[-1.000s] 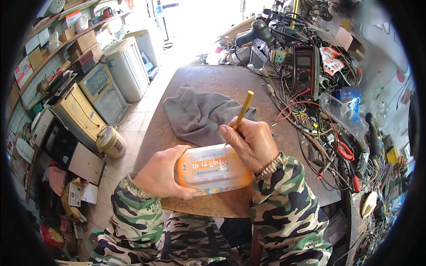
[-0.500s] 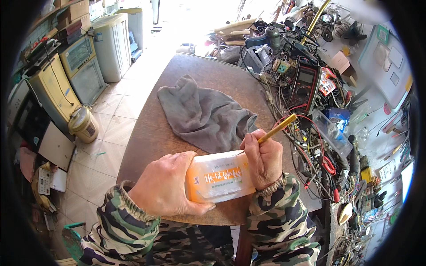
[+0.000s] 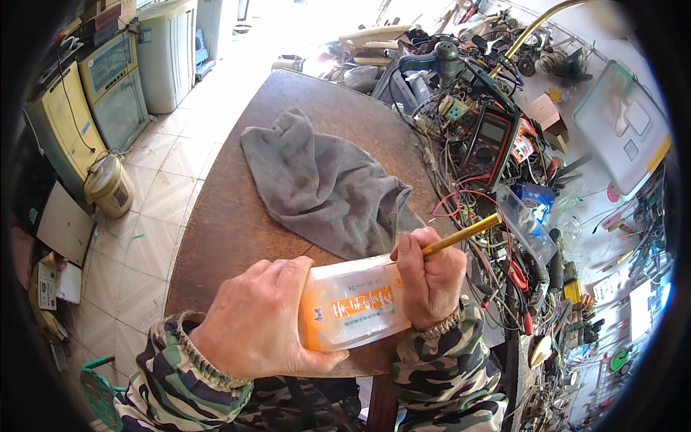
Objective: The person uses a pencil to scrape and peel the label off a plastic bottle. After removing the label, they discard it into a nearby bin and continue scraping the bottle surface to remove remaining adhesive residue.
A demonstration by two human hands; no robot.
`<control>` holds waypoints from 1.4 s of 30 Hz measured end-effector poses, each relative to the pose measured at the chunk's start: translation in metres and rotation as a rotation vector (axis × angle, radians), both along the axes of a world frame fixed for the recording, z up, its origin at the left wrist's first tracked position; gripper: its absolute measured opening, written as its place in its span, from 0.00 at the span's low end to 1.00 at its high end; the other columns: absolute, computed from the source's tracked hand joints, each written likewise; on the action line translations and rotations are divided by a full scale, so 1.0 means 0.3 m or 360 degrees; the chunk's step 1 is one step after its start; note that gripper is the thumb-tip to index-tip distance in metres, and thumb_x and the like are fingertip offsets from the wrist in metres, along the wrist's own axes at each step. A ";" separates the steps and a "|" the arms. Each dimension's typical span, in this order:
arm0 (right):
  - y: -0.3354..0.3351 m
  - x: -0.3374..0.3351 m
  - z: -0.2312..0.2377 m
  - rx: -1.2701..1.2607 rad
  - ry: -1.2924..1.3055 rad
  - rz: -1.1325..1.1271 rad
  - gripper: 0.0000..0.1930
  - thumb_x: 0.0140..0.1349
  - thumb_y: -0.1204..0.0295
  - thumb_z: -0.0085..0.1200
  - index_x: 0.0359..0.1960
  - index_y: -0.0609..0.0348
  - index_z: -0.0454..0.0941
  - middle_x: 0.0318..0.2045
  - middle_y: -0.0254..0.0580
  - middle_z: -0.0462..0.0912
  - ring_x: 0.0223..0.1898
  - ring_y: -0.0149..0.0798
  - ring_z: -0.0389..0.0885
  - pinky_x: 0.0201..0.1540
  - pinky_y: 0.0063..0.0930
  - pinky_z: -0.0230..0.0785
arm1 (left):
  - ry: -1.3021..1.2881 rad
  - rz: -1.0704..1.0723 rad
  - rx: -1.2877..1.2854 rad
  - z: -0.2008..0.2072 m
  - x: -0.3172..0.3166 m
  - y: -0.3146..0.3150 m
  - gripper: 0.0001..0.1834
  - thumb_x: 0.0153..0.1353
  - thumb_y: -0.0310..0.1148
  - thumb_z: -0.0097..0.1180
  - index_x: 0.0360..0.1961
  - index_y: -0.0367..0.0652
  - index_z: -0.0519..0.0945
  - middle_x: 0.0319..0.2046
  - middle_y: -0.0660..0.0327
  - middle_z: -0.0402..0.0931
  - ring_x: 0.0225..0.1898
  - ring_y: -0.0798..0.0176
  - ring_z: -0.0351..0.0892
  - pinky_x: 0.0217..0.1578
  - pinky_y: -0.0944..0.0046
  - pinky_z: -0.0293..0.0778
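My left hand point(image 3: 252, 317) is wrapped round one end of a translucent white plastic container point(image 3: 360, 333) with orange printing, lying on its side over the near edge of the table. My right hand point(image 3: 432, 277) is at its other end, closed round a slim gold-coloured stick-like tool point(image 3: 468, 234). The tool's back end sticks out to the upper right; its working tip is hidden by my fingers near the container's upper edge. Just beyond both hands a crumpled grey cloth point(image 3: 331, 187) lies on the brown wooden table point(image 3: 209, 237).
Tangled cables, tools and a multimeter point(image 3: 493, 137) crowd the right side. A clear plastic tray point(image 3: 529, 223) sits among them. On the tiled floor at left stand a lidded beige bucket point(image 3: 109, 183) and old appliances, including a white washing machine point(image 3: 165, 57).
The view has shifted slightly. My right hand and the gold-coloured tool have moved a little right and down along the container's end. My left hand keeps its hold.
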State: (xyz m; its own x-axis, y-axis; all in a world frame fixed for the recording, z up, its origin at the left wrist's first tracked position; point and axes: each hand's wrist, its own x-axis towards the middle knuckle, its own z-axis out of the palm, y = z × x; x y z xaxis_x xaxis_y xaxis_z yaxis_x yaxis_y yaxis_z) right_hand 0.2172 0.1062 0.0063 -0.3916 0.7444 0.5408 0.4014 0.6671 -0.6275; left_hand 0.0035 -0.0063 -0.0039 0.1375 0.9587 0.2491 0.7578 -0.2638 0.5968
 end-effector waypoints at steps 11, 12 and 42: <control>0.008 -0.002 -0.013 0.0077 -0.0009 -0.0062 0.10 0.72 0.75 0.59 0.30 0.61 0.76 0.20 0.48 0.76 0.21 0.51 0.79 0.27 0.36 0.69 | -0.0022 0.0001 0.0061 -0.005 0.001 0.002 0.52 0.36 0.54 0.84 0.56 0.28 0.75 0.41 0.45 0.82 0.44 0.42 0.85 0.49 0.49 0.82; 0.008 -0.004 -0.014 0.0073 -0.0014 -0.0070 0.10 0.72 0.75 0.59 0.30 0.61 0.76 0.20 0.48 0.75 0.21 0.51 0.79 0.27 0.36 0.69 | -0.0027 0.0000 0.0056 -0.004 -0.001 0.002 0.52 0.36 0.54 0.84 0.56 0.28 0.75 0.41 0.45 0.82 0.44 0.41 0.85 0.49 0.49 0.82; 0.012 0.038 -0.008 -0.0188 0.0083 0.0062 0.11 0.77 0.70 0.55 0.36 0.62 0.81 0.26 0.37 0.81 0.28 0.31 0.78 0.36 0.28 0.72 | -0.0053 0.0004 0.0015 0.006 -0.002 -0.004 0.53 0.36 0.54 0.83 0.57 0.27 0.75 0.43 0.43 0.82 0.46 0.40 0.84 0.50 0.48 0.81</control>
